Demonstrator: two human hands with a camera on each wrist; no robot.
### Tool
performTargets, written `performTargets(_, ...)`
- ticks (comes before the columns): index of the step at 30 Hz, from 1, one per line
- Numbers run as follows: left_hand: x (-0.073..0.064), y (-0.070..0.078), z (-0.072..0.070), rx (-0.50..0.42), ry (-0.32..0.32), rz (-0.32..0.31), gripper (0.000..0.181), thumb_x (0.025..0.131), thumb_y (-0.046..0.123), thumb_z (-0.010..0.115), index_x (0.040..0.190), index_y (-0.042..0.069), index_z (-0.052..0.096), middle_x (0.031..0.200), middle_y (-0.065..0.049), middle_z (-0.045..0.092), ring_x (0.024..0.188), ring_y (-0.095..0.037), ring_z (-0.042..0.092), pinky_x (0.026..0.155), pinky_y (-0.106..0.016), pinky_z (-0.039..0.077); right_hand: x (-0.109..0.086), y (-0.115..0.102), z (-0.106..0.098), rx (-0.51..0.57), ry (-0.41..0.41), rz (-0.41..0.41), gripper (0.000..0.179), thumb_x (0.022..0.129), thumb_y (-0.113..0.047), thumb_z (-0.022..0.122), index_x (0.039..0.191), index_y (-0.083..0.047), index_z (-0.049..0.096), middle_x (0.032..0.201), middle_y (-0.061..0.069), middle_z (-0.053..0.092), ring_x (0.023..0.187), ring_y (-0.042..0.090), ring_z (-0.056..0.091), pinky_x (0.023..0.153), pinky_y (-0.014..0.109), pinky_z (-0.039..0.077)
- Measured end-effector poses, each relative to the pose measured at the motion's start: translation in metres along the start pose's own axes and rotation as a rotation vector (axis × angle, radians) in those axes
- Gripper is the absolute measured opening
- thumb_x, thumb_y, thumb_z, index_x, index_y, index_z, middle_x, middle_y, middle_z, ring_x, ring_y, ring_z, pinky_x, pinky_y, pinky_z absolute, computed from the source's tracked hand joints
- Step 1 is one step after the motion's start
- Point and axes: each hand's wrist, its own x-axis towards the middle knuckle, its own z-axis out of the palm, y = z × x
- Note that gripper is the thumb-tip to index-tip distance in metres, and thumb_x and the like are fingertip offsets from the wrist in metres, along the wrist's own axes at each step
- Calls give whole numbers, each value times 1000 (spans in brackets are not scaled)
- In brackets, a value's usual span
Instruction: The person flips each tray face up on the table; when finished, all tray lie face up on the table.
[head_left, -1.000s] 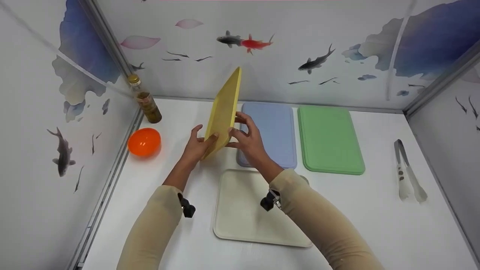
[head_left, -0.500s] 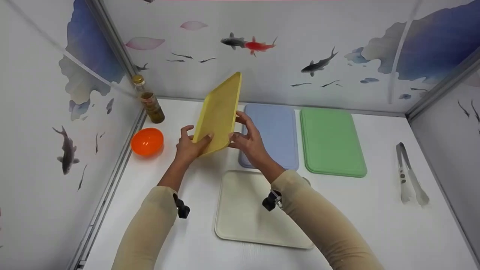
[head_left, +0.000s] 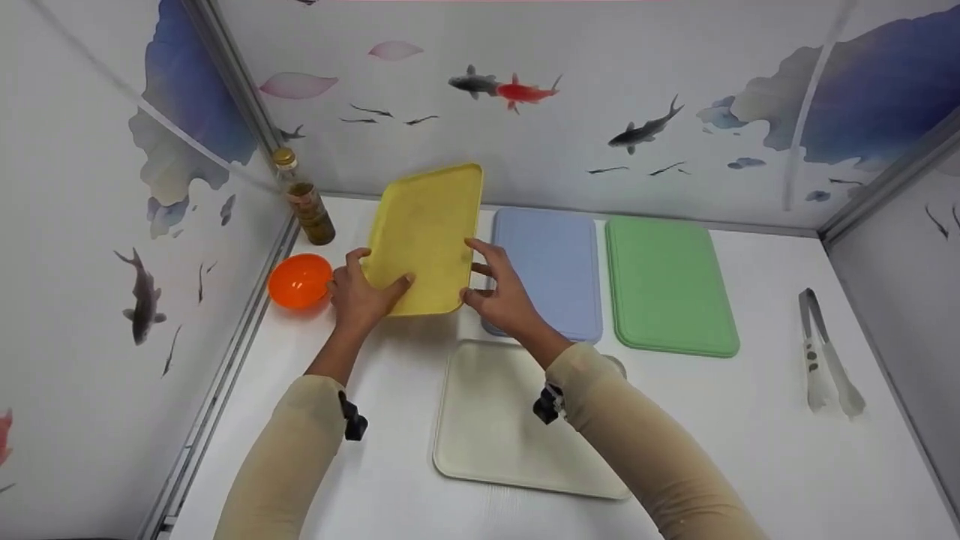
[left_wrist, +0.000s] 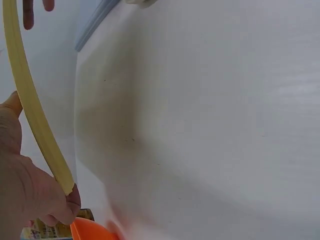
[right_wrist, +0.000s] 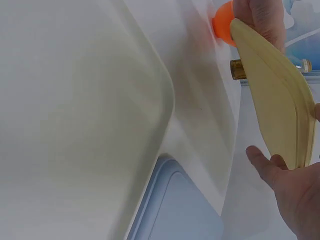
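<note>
A yellow rectangular tray [head_left: 426,225] is held up at a tilt above the back of the table, its shallow rimmed face toward the head camera. My left hand [head_left: 361,300] grips its lower left side, thumb across the face and fingers round the edge. On the opposite side, my right hand [head_left: 504,294] pinches the lower right edge between thumb and fingers. The left wrist view shows the tray's rim [left_wrist: 36,112] edge-on; in the right wrist view its underside [right_wrist: 275,95] shows. Below the hands, a beige tray [head_left: 510,427] lies on the table, partly covered by the right sleeve.
An orange bowl [head_left: 300,281] sits close to the left hand, with an oil bottle [head_left: 310,206] behind it. Blue [head_left: 551,274] and green [head_left: 671,289] rectangular trays lie side by side at the back. Metal tongs [head_left: 825,352] lie at the right. Walls enclose the back and sides.
The yellow tray has turned from nearly edge-on to face the head camera, and its top has come down. My left hand has moved left with it; the right keeps its edge.
</note>
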Motion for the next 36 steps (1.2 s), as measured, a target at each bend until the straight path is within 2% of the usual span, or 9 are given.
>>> performTargets(4,-1,-2,-4,22,-15,22,99,89,58,85,165,22,33,165,-26,36,145,-45,31,121,-63,37,-1,5,0,-202,-35,-20,84,98,-17,80,172,-20,40,175,19,31,159,48,41,115,72,49)
performTargets(10,-3,-5,-15,47,-69,86,107,85,63,88,168,24,32,169,-26,32,151,-46,26,125,-66,34,1,14,1,-401,-56,-23,100,88,-39,95,171,-25,43,176,24,30,162,49,37,125,69,40)
performTargets(15,-3,-12,-23,15,-162,136,122,75,63,97,171,31,27,170,-20,32,151,-41,30,127,-64,37,0,23,2,-477,-64,36,104,83,-45,99,171,-28,44,178,25,27,162,50,37,124,66,44)
performTargets(20,-3,-22,-24,-70,-244,165,136,69,54,103,173,29,18,166,-14,36,148,-34,37,131,-60,36,-1,30,5,-499,-88,67,96,86,-47,96,168,-31,49,180,24,24,162,51,36,126,65,42)
performTargets(24,-4,-28,-23,-50,-251,182,140,67,51,105,173,28,17,167,-13,35,149,-34,35,131,-61,34,-2,34,9,-509,-102,94,95,87,-49,94,169,-33,47,181,24,24,161,54,35,126,67,40)
performTargets(33,-6,-32,-28,116,-219,211,136,70,48,105,173,27,19,176,-22,24,160,-43,25,133,-65,29,-1,47,25,-655,-129,134,100,89,-60,88,173,-38,38,180,25,28,157,54,32,120,77,36)
performTargets(36,-6,-35,-29,148,-223,208,134,72,44,105,173,27,19,176,-23,24,162,-44,24,133,-66,29,-1,51,32,-672,-127,129,99,89,-59,89,173,-37,39,179,25,30,153,53,35,117,76,38)
